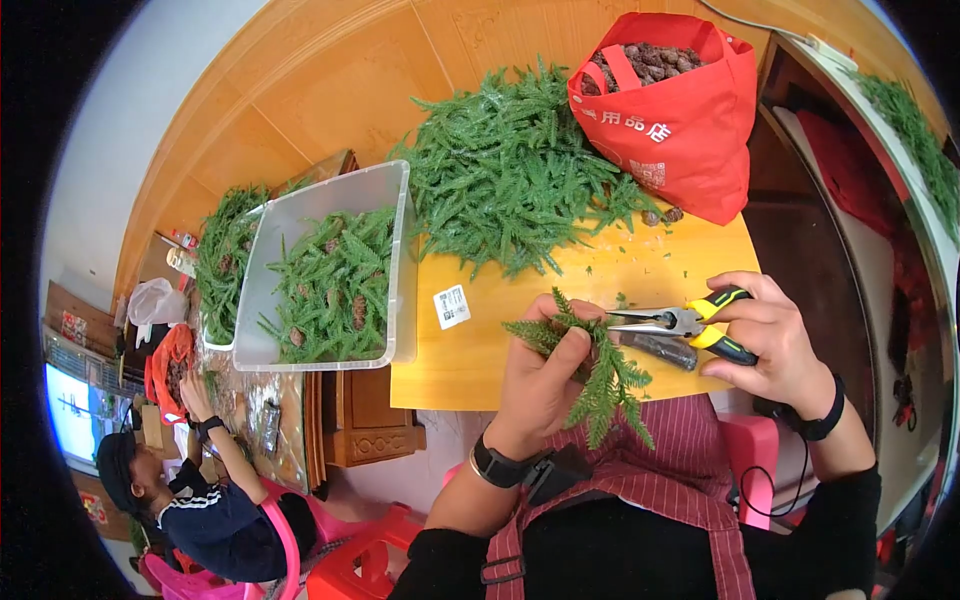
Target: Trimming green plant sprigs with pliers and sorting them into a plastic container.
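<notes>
My left hand [540, 375] grips a green artificial fir sprig [600, 375] over the near edge of the yellow table [500, 335]. My right hand [775, 340] holds needle-nose pliers [680, 322] with yellow and black handles; their tips point left and touch the sprig's stem by my left thumb. A dark pine cone [660, 350] lies on the table just under the pliers.
A big heap of green sprigs [510, 190] covers the far table. A red bag of pine cones [670, 110] stands at the back right. A clear plastic bin [335, 270] with sprigs and cones sits left. Another person [190, 490] works at lower left.
</notes>
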Demonstrator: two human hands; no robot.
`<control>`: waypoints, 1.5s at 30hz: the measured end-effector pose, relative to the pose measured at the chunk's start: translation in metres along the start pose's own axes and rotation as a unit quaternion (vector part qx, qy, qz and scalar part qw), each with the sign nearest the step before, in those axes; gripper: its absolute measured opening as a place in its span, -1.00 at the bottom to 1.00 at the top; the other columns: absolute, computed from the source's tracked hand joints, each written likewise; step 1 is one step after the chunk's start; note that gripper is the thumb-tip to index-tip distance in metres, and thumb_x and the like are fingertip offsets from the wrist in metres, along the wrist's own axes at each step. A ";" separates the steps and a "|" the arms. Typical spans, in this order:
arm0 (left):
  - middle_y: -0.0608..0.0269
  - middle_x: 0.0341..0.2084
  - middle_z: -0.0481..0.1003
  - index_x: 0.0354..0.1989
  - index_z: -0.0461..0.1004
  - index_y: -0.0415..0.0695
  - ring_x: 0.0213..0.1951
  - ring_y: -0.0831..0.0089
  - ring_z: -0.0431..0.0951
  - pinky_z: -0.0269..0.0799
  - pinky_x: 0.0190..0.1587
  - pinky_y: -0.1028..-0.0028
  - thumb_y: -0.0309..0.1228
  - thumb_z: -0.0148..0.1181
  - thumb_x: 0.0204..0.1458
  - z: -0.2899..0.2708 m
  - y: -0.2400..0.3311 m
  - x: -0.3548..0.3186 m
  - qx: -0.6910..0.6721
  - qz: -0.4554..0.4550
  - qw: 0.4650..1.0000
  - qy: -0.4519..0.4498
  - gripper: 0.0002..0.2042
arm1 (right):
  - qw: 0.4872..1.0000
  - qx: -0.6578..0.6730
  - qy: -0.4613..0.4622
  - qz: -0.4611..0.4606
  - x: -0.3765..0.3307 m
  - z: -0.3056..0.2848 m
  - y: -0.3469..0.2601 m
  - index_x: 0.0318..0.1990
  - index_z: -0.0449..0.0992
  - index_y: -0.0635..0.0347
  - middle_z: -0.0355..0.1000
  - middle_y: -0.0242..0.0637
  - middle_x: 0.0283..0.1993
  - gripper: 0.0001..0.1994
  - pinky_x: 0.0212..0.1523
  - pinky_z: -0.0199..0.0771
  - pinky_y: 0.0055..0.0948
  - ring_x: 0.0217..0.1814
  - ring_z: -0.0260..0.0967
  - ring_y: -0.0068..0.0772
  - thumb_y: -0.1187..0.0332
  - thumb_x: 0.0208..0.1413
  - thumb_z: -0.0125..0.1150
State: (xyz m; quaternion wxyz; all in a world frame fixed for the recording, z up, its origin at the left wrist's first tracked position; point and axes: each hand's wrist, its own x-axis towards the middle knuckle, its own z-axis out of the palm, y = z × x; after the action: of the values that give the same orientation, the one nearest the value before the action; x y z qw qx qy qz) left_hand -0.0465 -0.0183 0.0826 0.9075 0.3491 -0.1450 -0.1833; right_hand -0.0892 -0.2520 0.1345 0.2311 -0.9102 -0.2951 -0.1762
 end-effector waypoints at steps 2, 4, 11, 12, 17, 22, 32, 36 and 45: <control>0.21 -0.24 0.34 -0.24 0.22 -0.17 -0.26 0.46 0.40 0.36 -0.24 0.48 -0.49 0.02 0.03 0.004 0.004 -0.001 -0.008 -0.018 1.000 0.001 -0.84 | 1.000 -0.001 -0.002 -0.004 0.001 0.000 0.000 -0.55 0.46 0.29 0.40 -0.24 -0.42 -0.67 -0.15 0.30 -0.22 -0.09 0.29 -0.05 0.16 -0.33 0.34; 0.21 -0.24 0.34 -0.23 0.22 -0.17 -0.26 0.46 0.40 0.37 -0.23 0.48 -0.49 0.02 0.03 0.001 0.004 0.000 -0.009 -0.023 1.000 -0.011 -0.84 | 1.000 -0.002 -0.004 -0.008 0.002 0.000 0.000 -0.55 0.46 0.29 0.40 -0.24 -0.42 -0.67 -0.15 0.30 -0.22 -0.09 0.29 -0.05 0.16 -0.34 0.34; 0.19 -0.25 0.36 -0.23 0.23 -0.19 -0.26 0.47 0.41 0.37 -0.21 0.49 -0.50 0.02 0.03 -0.003 0.003 0.001 0.000 -0.031 0.999 -0.034 -0.84 | 1.000 0.013 -0.003 -0.013 0.004 0.001 0.000 -0.55 0.45 0.27 0.40 -0.25 -0.46 -0.68 -0.20 0.34 -0.28 -0.17 0.33 -0.11 0.20 -0.36 0.35; 0.19 -0.25 0.36 -0.23 0.23 -0.19 -0.26 0.47 0.41 0.37 -0.21 0.49 -0.50 0.02 0.03 -0.002 0.003 0.001 0.000 -0.031 0.999 -0.034 -0.84 | 1.000 0.019 0.003 -0.013 0.003 0.002 0.001 -0.56 0.45 0.27 0.40 -0.25 -0.47 -0.69 -0.22 0.35 -0.29 -0.19 0.33 -0.12 0.20 -0.36 0.36; 0.20 -0.26 0.36 -0.25 0.24 -0.19 -0.28 0.49 0.41 0.37 -0.21 0.51 -0.51 0.02 0.03 -0.001 0.002 0.001 -0.007 -0.036 0.999 -0.029 -0.86 | 1.000 0.005 0.008 -0.018 0.006 -0.001 -0.001 -0.54 0.46 0.25 0.40 -0.27 -0.48 -0.72 -0.24 0.37 -0.33 -0.23 0.34 -0.15 0.24 -0.36 0.36; 0.21 -0.28 0.37 -0.27 0.25 -0.19 -0.29 0.51 0.41 0.37 -0.23 0.53 -0.52 0.03 0.02 0.001 0.003 0.001 0.001 -0.038 0.999 -0.031 -0.87 | 0.999 -0.016 0.013 -0.027 0.006 -0.002 -0.002 -0.58 0.44 0.24 0.34 -0.30 -0.55 -0.75 -0.26 0.38 -0.35 -0.29 0.34 -0.18 0.28 -0.36 0.36; 0.32 -0.38 0.36 -0.30 0.27 -0.16 -0.45 0.65 0.32 0.25 -0.42 0.65 -0.52 0.04 0.02 0.008 0.003 -0.001 0.055 -0.036 0.997 0.043 -0.89 | 0.996 -0.082 0.013 -0.030 0.003 0.001 0.005 -0.59 0.42 0.27 0.36 -0.24 -0.51 -0.72 -0.27 0.36 -0.34 -0.27 0.33 -0.14 0.29 -0.41 0.36; 0.37 -0.45 0.34 -0.31 0.27 -0.15 -0.50 0.68 0.28 0.19 -0.48 0.68 -0.50 0.04 0.02 0.010 0.001 0.000 0.049 -0.046 0.997 0.048 -0.90 | 0.999 -0.041 0.024 -0.027 0.003 0.002 0.003 -0.55 0.45 0.26 0.39 -0.26 -0.47 -0.71 -0.22 0.33 -0.31 -0.19 0.32 -0.14 0.27 -0.43 0.37; 0.32 -0.39 0.34 -0.31 0.26 -0.14 -0.52 0.62 0.32 0.25 -0.55 0.63 -0.55 0.01 0.02 0.011 -0.005 0.001 0.048 -0.005 0.996 0.078 -0.90 | 0.996 -0.085 0.024 -0.001 0.001 0.000 -0.004 -0.52 0.46 0.26 0.39 -0.25 -0.44 -0.69 -0.21 0.32 -0.25 -0.17 0.32 -0.14 0.25 -0.45 0.36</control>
State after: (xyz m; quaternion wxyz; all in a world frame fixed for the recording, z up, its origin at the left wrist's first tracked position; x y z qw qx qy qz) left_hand -0.0509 -0.0284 0.0872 0.8973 0.4061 -0.0810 -0.1532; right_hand -0.0909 -0.2483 0.1364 0.1595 -0.9220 -0.2740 -0.2223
